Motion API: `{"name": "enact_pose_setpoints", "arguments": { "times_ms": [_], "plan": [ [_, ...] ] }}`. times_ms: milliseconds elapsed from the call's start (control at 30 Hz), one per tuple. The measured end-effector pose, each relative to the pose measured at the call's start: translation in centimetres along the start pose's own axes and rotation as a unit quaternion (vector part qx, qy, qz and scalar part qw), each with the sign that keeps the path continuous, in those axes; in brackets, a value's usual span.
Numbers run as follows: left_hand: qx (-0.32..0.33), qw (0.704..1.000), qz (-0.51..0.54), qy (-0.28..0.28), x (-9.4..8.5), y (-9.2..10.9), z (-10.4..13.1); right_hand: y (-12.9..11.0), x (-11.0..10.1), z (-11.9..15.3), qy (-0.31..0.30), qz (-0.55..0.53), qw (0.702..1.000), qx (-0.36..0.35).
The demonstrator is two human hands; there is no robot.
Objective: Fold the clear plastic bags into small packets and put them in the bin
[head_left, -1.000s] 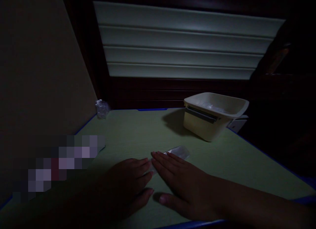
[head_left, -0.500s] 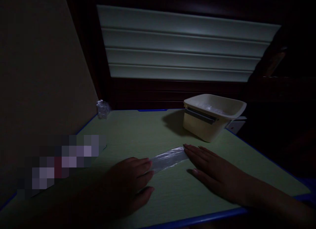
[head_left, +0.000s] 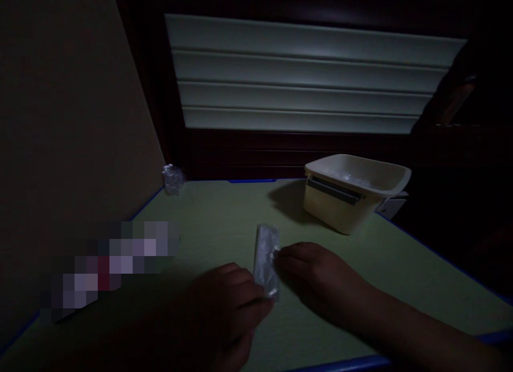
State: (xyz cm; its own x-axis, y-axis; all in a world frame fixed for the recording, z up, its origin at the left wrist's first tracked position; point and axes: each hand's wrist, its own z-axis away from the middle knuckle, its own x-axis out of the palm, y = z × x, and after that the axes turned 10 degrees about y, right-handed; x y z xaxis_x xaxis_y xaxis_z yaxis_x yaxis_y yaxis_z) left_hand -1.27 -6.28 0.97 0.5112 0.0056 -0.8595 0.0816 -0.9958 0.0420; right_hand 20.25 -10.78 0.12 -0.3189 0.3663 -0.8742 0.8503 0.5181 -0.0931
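Observation:
A clear plastic bag (head_left: 265,254), folded into a narrow strip, lies on the pale green tabletop (head_left: 216,217), its long side running away from me. My left hand (head_left: 240,308) is closed on the strip's near end, thumb and fingers pressed together there. At the right edge, the fingers of my right hand (head_left: 316,265) are drawn together and hold the plastic. Its fingertips are partly lost in the dim light.
A cream plastic bin (head_left: 332,209) with a grey handle stands at the back right, with clear plastic inside. Crumpled clear plastic (head_left: 173,179) sits in the far left corner. A pixelated item (head_left: 112,270) lies on the left. Behind the table is a slatted panel (head_left: 304,78).
The plastic strip was long and flat between both hands; now it is shorter and turned to point away from me. Both hands have gone from spread fingers to closed on it.

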Motion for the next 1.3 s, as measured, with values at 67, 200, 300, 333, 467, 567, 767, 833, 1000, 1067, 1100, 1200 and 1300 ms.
{"name": "enact_pose_setpoints", "arguments": {
  "times_ms": [67, 200, 300, 333, 467, 567, 767, 833, 1000, 1067, 1100, 1200, 1300],
  "plan": [
    [-0.010, 0.998, 0.055, 0.029, 0.2, -0.5, 0.1, 0.5, 0.1, 0.3, 0.014, -0.044, 0.999, 0.008],
    [-0.084, 0.992, 0.052, 0.082, 1.1, -1.7, 0.3, 1.4, -0.4, 0.2, -0.004, -0.082, 0.997, -0.014],
    [-0.081, 0.993, 0.050, 0.064, 1.6, -1.9, 0.2, 1.9, -1.0, -0.3, -0.036, -0.070, 0.996, -0.045],
    [-0.079, 0.994, 0.050, 0.062, 1.6, -1.9, 0.1, 2.0, -1.3, -0.5, -0.047, -0.058, 0.996, -0.055],
    [-0.082, 0.993, 0.037, 0.072, 1.7, -1.5, -0.2, 2.1, -1.9, -1.1, -0.075, -0.003, 0.989, -0.128],
    [-0.082, 0.993, 0.030, 0.083, 1.8, -1.4, -0.4, 1.9, -1.6, -1.3, -0.071, 0.009, 0.981, -0.180],
    [-0.089, 0.982, 0.052, 0.159, 2.7, -1.7, 0.0, 2.1, 0.0, -0.7, -0.030, -0.070, 0.992, -0.096],
    [-0.118, 0.976, 0.063, 0.173, 3.2, -2.0, 0.2, 2.2, 0.2, -0.6, -0.026, -0.138, 0.989, -0.034],
    [-0.158, 0.961, 0.127, 0.190, 4.5, -3.0, 0.3, 2.2, -0.2, -0.9, -0.038, -0.226, 0.973, 0.019],
    [-0.153, 0.963, 0.125, 0.182, 4.7, -3.3, 0.2, 2.2, -0.4, -1.1, -0.050, -0.226, 0.973, 0.021],
    [-0.152, 0.964, 0.119, 0.181, 4.7, -3.4, 0.2, 2.2, -0.4, -1.1, -0.056, -0.220, 0.974, 0.020],
    [-0.157, 0.965, 0.103, 0.182, 4.6, -3.5, 0.0, 2.0, -0.7, -1.0, -0.068, -0.200, 0.977, 0.007],
    [-0.147, 0.974, 0.068, 0.157, 4.1, -3.3, -0.3, 1.7, -1.1, -1.0, -0.069, -0.194, 0.979, 0.006]
  ]
}}
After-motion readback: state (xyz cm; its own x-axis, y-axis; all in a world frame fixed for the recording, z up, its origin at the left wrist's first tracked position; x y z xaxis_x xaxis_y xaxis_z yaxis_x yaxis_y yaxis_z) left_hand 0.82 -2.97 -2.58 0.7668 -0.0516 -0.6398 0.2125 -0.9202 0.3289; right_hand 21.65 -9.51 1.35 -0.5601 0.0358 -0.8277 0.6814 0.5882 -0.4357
